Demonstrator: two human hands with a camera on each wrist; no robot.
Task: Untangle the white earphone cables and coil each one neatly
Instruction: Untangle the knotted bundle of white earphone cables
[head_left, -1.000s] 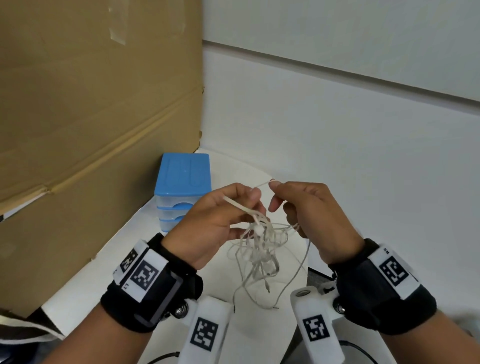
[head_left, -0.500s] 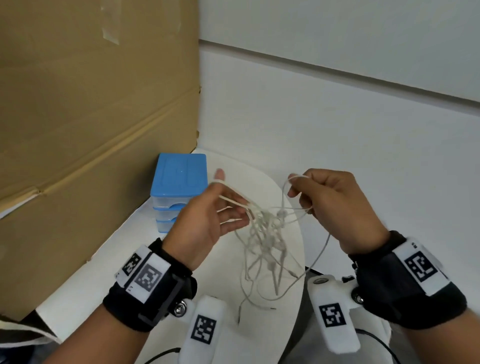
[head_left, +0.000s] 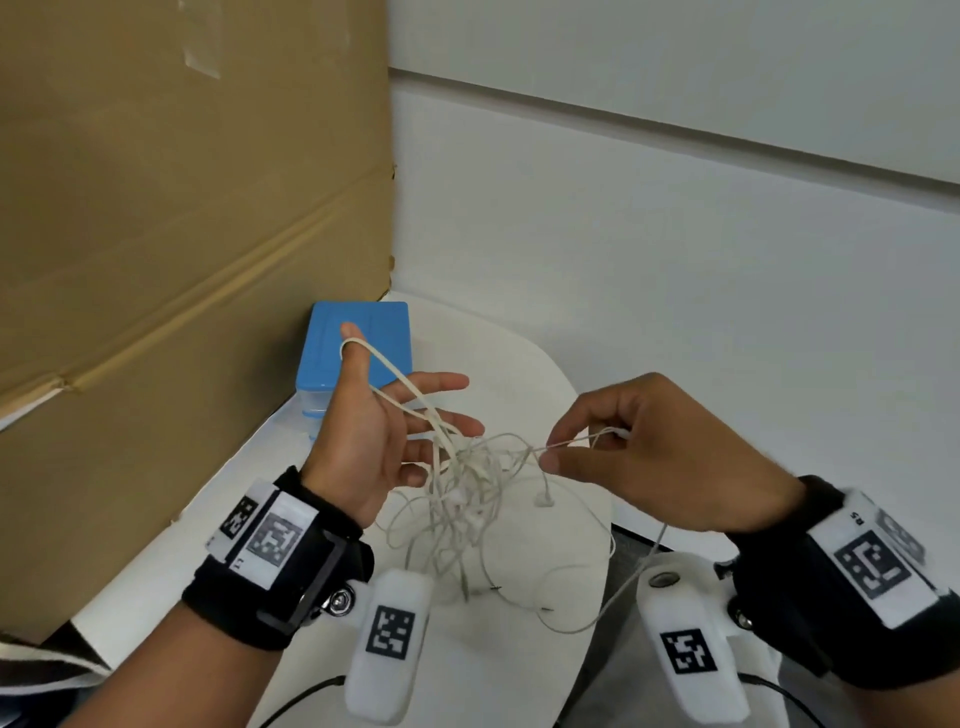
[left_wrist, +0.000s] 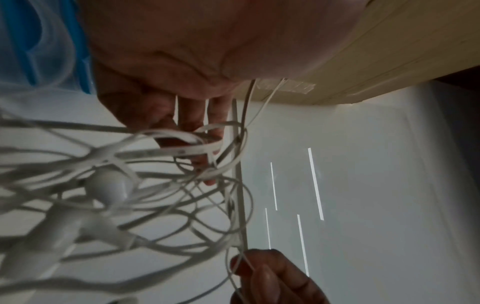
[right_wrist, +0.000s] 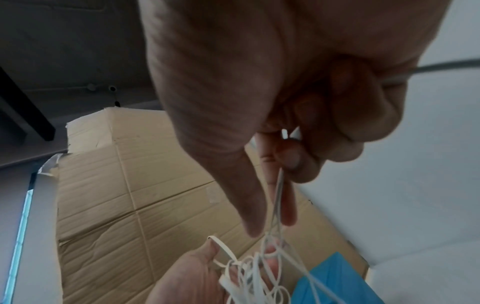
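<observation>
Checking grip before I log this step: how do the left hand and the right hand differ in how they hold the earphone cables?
The left hand is spread, fingers straight, with a flat cable looped over its thumb; the right hand is curled, pinching a thin strand between thumb and fingers. The left hand sits beside the knot of the earphone cables; the right hand pulls its strand taut away from it. Both are raised above the white table.

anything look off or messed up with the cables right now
Yes: the white earphone cables are knotted in one clump between the hands, above the table. One flat loop is hooked over the left hand thumb; the right hand pinches a thin strand. No damage is visible.
</observation>
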